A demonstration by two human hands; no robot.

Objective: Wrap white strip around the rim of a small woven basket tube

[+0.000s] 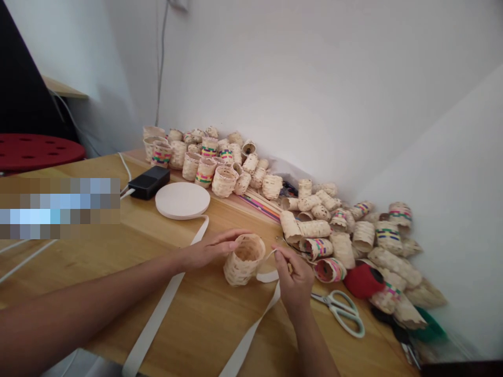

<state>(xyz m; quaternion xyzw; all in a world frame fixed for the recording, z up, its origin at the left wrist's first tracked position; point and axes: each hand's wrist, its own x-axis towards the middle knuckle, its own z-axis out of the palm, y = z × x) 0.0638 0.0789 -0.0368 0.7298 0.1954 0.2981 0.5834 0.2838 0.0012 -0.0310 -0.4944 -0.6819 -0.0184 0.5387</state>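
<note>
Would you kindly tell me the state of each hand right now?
Left hand: holding the small woven basket at its rim.
Right hand: closed, pinching the white ribbon.

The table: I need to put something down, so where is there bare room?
Bare wood lies on the near side of the basket, between two lengths of white ribbon. Another patch lies between the black box, white roll and left forearm. Along the wall and at the right, it is crowded: heaped baskets, scissors.

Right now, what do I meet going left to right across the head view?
Red stool, black box, white ribbon roll, left hand, woven basket beside it, right hand, scissors, green object.
</note>
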